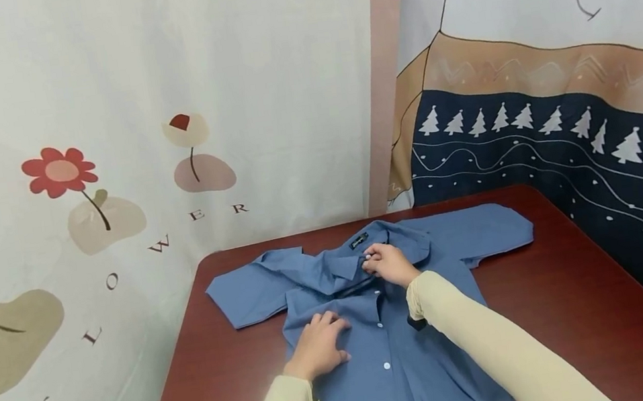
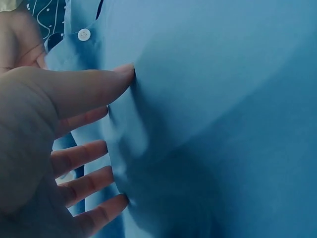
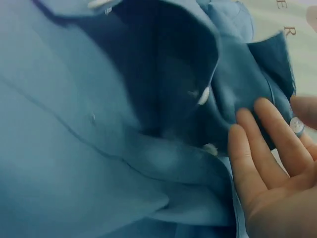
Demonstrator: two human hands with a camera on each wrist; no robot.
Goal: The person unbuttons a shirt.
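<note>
A blue short-sleeved shirt (image 1: pixel 342 360) lies front up, its collar (image 1: pixel 402 234) at the far side and white buttons (image 1: pixel 387 366) down the middle. My right hand (image 1: pixel 389 264) is at the neck opening and pinches the shirt's front edge beside the top button (image 3: pixel 296 126). In the right wrist view, thumb and index finger meet at that edge while the other fingers lie straighter against the cloth. My left hand (image 1: pixel 318 346) rests on the shirt's left front, fingers spread. Its fingertips (image 2: pixel 120 201) touch the fabric in the left wrist view.
A dark red wooden table (image 1: pixel 556 312) lies under the shirt. Behind it hangs a pale curtain (image 1: pixel 283 97) with printed flowers and letters. On the right stands a dark printed cloth (image 1: pixel 535 152) with white trees. The shirt's sleeves (image 1: pixel 490 232) spread to both sides.
</note>
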